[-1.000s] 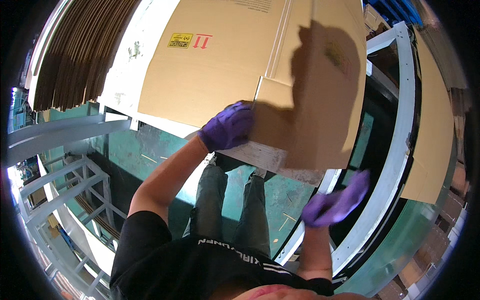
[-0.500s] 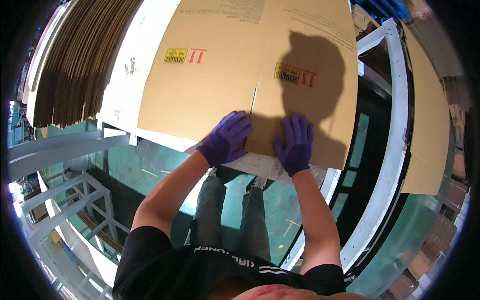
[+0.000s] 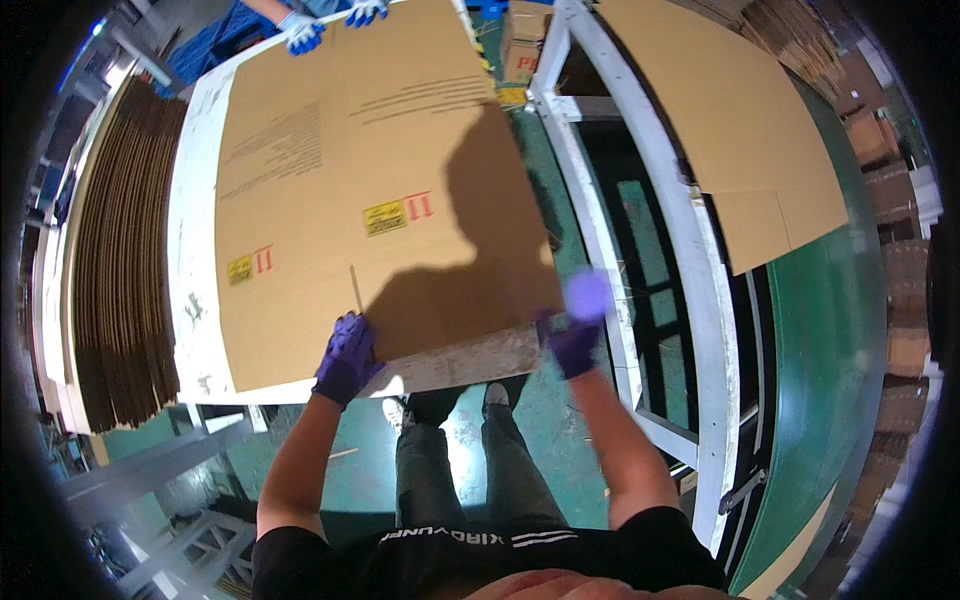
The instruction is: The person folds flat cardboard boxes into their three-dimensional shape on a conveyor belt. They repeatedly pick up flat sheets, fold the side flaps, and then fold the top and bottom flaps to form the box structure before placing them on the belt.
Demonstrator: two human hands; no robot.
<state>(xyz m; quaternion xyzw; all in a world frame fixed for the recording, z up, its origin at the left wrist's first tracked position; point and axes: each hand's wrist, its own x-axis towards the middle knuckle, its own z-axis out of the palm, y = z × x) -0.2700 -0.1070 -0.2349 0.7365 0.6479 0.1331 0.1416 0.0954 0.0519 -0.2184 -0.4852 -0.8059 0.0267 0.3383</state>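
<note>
A large flat brown cardboard sheet [image 3: 300, 190], with yellow labels and red arrow marks, lies on a white table [image 3: 195, 250]. My left hand [image 3: 348, 362], in a purple glove, rests on the sheet's near edge beside a short slit, its fingers stretched forward. At the near right corner of the sheet is my right hand [image 3: 572, 345], also gloved in purple. Motion smears its fingers, so its grip on the corner does not show. Across the table, a co-worker's hands in white-and-blue gloves [image 3: 302, 34] touch the far edge of the sheet.
To the left stands a thick stack of folded cardboard [image 3: 125, 250]. A pale metal frame [image 3: 705, 350] runs along the right, with another cardboard sheet [image 3: 740, 140] over a green surface [image 3: 825, 380]. A printed carton [image 3: 522, 45] sits beyond the far right corner.
The view has shifted, bringing the far edge and the co-worker's gloves into sight. My right hand has moved from lying flat on the sheet to its right corner. My left hand stays near the slit.
</note>
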